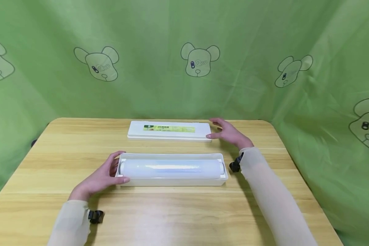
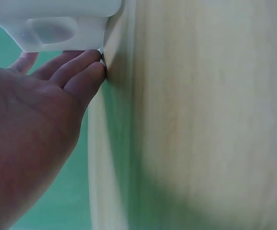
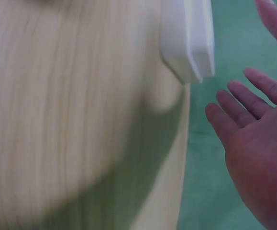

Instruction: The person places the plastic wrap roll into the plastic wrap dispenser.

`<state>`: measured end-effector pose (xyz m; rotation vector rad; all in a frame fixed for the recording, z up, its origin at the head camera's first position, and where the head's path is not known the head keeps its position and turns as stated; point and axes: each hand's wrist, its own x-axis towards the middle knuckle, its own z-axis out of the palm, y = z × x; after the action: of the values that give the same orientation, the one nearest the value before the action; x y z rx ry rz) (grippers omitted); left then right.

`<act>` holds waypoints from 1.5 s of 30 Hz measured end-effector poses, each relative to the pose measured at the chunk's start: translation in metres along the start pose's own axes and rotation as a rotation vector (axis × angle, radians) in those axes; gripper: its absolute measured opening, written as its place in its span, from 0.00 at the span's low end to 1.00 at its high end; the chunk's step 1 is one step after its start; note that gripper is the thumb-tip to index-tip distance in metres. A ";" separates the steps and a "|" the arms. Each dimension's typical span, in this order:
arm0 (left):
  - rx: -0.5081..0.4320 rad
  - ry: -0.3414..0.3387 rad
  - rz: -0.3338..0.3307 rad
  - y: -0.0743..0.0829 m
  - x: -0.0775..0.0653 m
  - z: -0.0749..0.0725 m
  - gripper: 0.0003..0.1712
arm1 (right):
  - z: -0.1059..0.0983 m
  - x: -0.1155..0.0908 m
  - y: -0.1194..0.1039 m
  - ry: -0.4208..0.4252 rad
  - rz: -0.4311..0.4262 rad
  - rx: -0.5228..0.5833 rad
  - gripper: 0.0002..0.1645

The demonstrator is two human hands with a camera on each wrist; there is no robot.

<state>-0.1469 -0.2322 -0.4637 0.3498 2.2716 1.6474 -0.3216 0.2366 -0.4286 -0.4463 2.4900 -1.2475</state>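
Note:
A white open box (image 1: 172,182) stands on the table with a shiny roll of cling film (image 1: 172,168) lying lengthwise in it. My left hand (image 1: 99,177) grips the box's left end, thumb on the front wall and a finger at the back corner. In the left wrist view, the fingers (image 2: 83,76) of that hand lie against the end of the box (image 2: 52,31). Farther back lies the long white lid (image 1: 169,135) with a green and yellow label. My right hand (image 1: 230,132) is around the lid's right end; the right wrist view shows its fingers spread, apart from the lid (image 3: 188,43).
The wooden table (image 1: 172,215) ends at its back edge just behind the lid. A green curtain (image 1: 160,92) with printed bear heads hangs behind and at both sides. Black wrist cameras (image 1: 96,216) are strapped under both sleeves.

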 end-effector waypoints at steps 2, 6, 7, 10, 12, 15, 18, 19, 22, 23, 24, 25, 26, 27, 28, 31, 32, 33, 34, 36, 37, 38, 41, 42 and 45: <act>0.001 -0.002 -0.003 0.001 0.000 0.000 0.56 | 0.000 0.003 0.005 -0.010 0.007 0.008 0.58; 0.004 -0.007 0.004 0.002 0.000 0.000 0.56 | 0.001 0.010 0.013 -0.025 0.010 -0.005 0.61; 0.001 -0.007 0.008 0.002 0.000 0.000 0.56 | 0.001 0.011 0.014 -0.025 0.007 -0.017 0.62; -0.002 -0.008 0.018 0.003 0.000 0.000 0.55 | 0.001 0.017 0.017 -0.024 -0.013 -0.060 0.62; -0.008 -0.007 0.020 0.003 -0.001 0.000 0.55 | 0.002 0.020 0.018 -0.026 -0.023 -0.088 0.62; -0.017 -0.004 0.017 0.004 -0.002 -0.001 0.55 | 0.003 0.024 0.018 -0.040 -0.031 -0.119 0.63; -0.019 -0.005 0.022 0.003 -0.002 -0.001 0.55 | 0.005 0.024 0.012 -0.055 -0.024 -0.128 0.63; -0.021 -0.005 0.022 0.004 -0.002 -0.001 0.55 | 0.005 0.024 0.012 -0.058 -0.024 -0.129 0.63; -0.023 -0.011 0.028 0.003 0.000 -0.001 0.55 | 0.005 0.025 0.012 -0.062 -0.007 -0.148 0.63; -0.024 -0.013 0.029 0.003 0.000 -0.001 0.55 | 0.005 0.025 0.013 -0.063 -0.001 -0.155 0.63; -0.023 -0.013 0.029 0.003 0.000 -0.001 0.55 | 0.005 0.026 0.014 -0.063 0.004 -0.166 0.64; -0.024 -0.014 0.030 0.003 0.000 -0.001 0.55 | 0.005 0.028 0.020 -0.059 0.002 -0.179 0.65; -0.022 -0.016 0.029 0.003 0.001 -0.001 0.55 | 0.005 0.028 0.020 -0.059 0.003 -0.191 0.65; -0.020 -0.014 0.023 0.003 0.001 -0.001 0.55 | 0.006 0.029 0.021 -0.061 0.001 -0.200 0.65; -0.018 -0.013 0.018 0.002 0.001 -0.001 0.55 | 0.007 0.029 0.022 -0.062 -0.002 -0.206 0.65; -0.017 -0.008 -0.001 0.001 0.000 0.000 0.56 | 0.009 0.031 0.026 -0.069 -0.014 -0.226 0.66; -0.017 -0.007 -0.005 0.001 0.000 0.000 0.56 | 0.010 0.031 0.027 -0.070 -0.017 -0.227 0.66; -0.019 -0.006 -0.008 0.001 0.000 0.000 0.56 | 0.010 0.031 0.028 -0.070 -0.018 -0.229 0.66; -0.019 -0.005 -0.008 0.000 0.000 0.000 0.56 | 0.011 0.031 0.029 -0.067 -0.020 -0.229 0.66; -0.019 -0.005 -0.006 0.000 0.001 0.000 0.56 | 0.012 0.031 0.030 -0.061 -0.025 -0.220 0.65; -0.016 -0.006 -0.006 0.000 0.001 0.000 0.56 | 0.012 0.031 0.031 -0.060 -0.030 -0.218 0.65; -0.016 -0.006 -0.006 0.000 0.001 0.000 0.56 | 0.013 0.032 0.031 -0.060 -0.033 -0.218 0.65; -0.008 -0.006 -0.003 -0.001 0.002 -0.001 0.56 | 0.014 0.033 0.032 -0.061 -0.046 -0.224 0.63; -0.008 -0.004 -0.003 -0.001 0.001 -0.001 0.56 | 0.014 0.033 0.031 -0.059 -0.050 -0.228 0.62; -0.014 -0.002 0.000 -0.001 0.000 -0.001 0.56 | 0.015 0.033 0.030 -0.042 -0.057 -0.232 0.60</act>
<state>-0.1476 -0.2334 -0.4646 0.3484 2.2573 1.6611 -0.3492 0.2291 -0.4660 -0.5980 2.6128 -0.9609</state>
